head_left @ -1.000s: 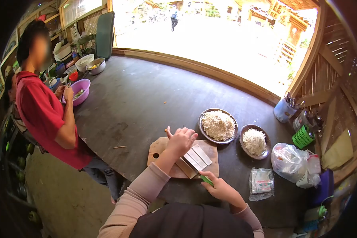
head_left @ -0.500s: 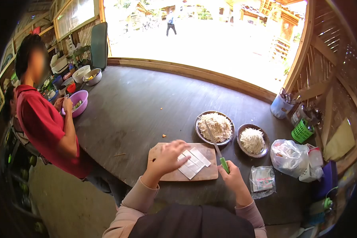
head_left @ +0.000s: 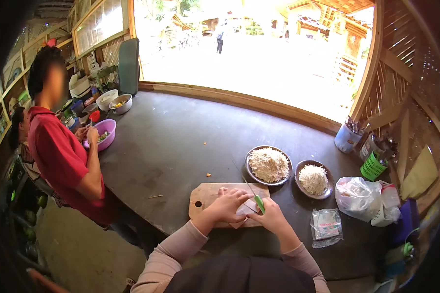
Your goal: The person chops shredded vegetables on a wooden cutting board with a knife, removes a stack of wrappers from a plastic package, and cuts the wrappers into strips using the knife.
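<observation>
Flat white rectangular pieces [head_left: 248,207] lie on a wooden cutting board [head_left: 200,191], partly hidden by both hands. My left hand [head_left: 227,205] curves over them from the left, with fingers above and thumb on the near side. My right hand [head_left: 275,219] is closed round the green handle of a knife [head_left: 260,204], and its fingertips come close to the right end of the pieces. The thin blade points up and away to the left, raised off the pieces. Just beyond the board stands a bowl of pale shreds [head_left: 269,165].
A second bowl of shreds [head_left: 314,179], a clear plastic packet [head_left: 326,225] and a white plastic bag [head_left: 358,194] stand to the right. A green basket [head_left: 373,166] and blue utensil tub [head_left: 347,138] are farther back. At left, a person in red [head_left: 66,156] works over a purple bowl [head_left: 106,134].
My left hand has come down from above the board onto the white pieces. My right hand has moved left with the knife, right up to them. The view has shifted slightly.
</observation>
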`<action>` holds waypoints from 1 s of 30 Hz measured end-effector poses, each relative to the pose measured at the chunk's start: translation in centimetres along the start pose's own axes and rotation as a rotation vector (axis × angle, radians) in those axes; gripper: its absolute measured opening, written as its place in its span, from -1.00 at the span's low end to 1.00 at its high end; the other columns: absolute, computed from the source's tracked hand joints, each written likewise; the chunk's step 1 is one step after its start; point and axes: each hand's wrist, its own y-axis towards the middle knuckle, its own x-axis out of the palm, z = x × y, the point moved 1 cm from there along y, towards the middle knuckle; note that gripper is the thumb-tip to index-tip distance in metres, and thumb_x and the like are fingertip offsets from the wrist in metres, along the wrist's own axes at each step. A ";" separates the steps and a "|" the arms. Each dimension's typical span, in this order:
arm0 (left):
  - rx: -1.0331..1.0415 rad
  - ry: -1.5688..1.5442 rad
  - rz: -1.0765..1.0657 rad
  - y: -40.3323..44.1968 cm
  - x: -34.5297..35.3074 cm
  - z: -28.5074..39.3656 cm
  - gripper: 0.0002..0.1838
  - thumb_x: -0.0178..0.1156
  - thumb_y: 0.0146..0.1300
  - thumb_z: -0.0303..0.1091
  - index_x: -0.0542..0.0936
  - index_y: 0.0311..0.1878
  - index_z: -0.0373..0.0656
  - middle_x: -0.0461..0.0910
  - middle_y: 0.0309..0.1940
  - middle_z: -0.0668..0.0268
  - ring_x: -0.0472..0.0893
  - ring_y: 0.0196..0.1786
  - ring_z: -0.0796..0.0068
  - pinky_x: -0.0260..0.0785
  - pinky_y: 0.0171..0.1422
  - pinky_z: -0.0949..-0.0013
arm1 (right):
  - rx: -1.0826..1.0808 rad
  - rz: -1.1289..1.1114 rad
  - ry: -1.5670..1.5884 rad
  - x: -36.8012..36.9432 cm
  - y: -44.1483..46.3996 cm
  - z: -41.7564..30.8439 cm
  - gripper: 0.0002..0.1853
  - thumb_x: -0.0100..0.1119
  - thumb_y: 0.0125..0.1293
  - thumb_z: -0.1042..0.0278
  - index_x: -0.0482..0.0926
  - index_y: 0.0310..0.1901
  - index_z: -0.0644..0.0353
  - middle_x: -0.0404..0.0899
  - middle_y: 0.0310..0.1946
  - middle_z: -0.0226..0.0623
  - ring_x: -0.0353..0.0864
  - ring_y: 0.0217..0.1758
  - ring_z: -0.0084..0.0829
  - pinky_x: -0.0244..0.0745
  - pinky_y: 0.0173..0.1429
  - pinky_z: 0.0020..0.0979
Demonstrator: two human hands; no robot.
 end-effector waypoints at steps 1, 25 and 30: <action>0.003 -0.008 -0.020 -0.3 -0.3 -0.1 -0.13 0.27 0.10 0.16 0.29 0.49 0.11 0.38 0.38 0.22 0.33 0.45 0.16 -0.12 0.43 -0.36 | 0.017 -0.048 -0.011 0.0 0.1 -0.3 -0.39 0.50 0.04 -0.18 0.54 -0.17 0.23 0.56 -0.09 -0.16 0.55 0.10 -0.08 0.38 0.17 0.04; -0.039 -0.075 -0.014 -4.7 -1.8 -0.6 -0.10 0.44 -0.10 0.33 0.51 0.32 0.08 0.51 0.24 0.37 0.34 0.44 0.28 -0.17 0.44 -0.24 | -0.153 -0.117 -0.039 2.4 -1.3 -3.5 -0.56 0.45 0.09 0.15 0.49 -0.12 0.21 0.57 -0.05 -0.14 0.55 0.10 -0.03 0.17 0.41 0.20; -0.049 -0.040 0.011 -4.4 -0.7 -1.2 -0.32 0.45 0.00 0.20 0.62 0.15 0.05 0.59 0.10 0.37 0.43 0.34 0.28 -0.14 0.44 -0.21 | -0.125 -0.095 0.019 2.6 -1.3 -3.3 -0.66 0.36 0.16 0.23 0.46 -0.15 0.19 0.61 -0.32 -0.10 0.61 -0.11 0.04 0.18 0.39 0.24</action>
